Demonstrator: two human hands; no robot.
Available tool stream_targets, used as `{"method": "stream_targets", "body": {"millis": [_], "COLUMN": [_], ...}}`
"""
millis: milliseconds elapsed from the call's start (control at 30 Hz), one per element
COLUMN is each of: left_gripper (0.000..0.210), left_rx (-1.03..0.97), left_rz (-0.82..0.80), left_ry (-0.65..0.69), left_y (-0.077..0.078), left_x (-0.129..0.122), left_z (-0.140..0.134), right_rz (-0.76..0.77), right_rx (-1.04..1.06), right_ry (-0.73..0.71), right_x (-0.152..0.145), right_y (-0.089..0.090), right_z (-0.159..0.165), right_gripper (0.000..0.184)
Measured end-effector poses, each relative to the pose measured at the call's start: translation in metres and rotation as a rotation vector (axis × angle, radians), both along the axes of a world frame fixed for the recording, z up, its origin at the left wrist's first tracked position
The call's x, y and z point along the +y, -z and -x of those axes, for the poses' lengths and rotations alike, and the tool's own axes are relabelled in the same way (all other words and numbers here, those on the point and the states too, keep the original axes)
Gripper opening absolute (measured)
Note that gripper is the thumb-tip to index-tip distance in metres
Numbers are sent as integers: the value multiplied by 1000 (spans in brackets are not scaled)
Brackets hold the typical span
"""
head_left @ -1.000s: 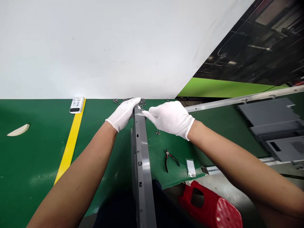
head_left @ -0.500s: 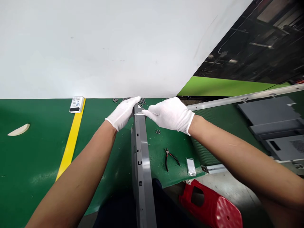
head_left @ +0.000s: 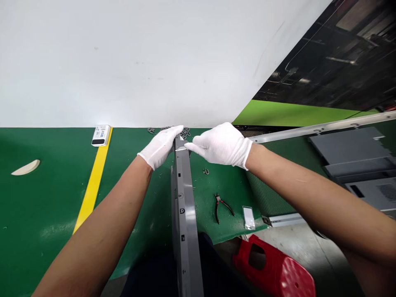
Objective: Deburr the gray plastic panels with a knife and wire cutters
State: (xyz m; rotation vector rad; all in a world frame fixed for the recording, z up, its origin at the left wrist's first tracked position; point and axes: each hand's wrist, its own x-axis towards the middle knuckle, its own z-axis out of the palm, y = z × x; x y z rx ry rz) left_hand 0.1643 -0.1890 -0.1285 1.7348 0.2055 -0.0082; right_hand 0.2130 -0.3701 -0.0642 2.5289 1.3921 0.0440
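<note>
A long grey plastic panel (head_left: 186,206) stands on edge, running from my body towards the white wall, with small square slots along its narrow side. My left hand (head_left: 163,144), in a white glove, is wrapped round the panel's far end from the left. From the right, my gloved right hand (head_left: 219,145) is closed in a pinch at the same far end. A small grey edge shows at its fingertips, but I cannot make out whether it is a separate piece. Small grey clip-like parts (head_left: 185,133) lie just behind the panel's end.
On the green mat (head_left: 139,222) lie red-and-black cutting pliers (head_left: 219,200), a clear packet (head_left: 248,218), a white device (head_left: 101,135) and a cream curved piece (head_left: 26,167). More grey panels (head_left: 349,146) rest on the ribbed belt at right. A red stool (head_left: 275,266) stands below.
My right hand and forearm have shifted up slightly, with the fingertips still at the panel's far end. My left hand and the panel stay almost in place.
</note>
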Motion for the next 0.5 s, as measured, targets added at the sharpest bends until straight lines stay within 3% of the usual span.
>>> {"method": "stream_targets", "body": {"millis": [333,400,500], "left_gripper": [37,38,32], "left_rx": [-15,-9,-5], "left_rz": [-2,19,84], "left_ry": [7,0,-33], "left_y": [-3,-2,0], "left_x": [1,3,5], "left_z": [0,-1,-2], "right_rz": [-79,-196,-557], "right_rx": [84,200,523], "right_ry": [-43,-18,97], "right_x": [0,-2,-9], "right_y": [6,10,21], "right_z": [-12,-12,-12], "right_gripper": [62,59,60]}}
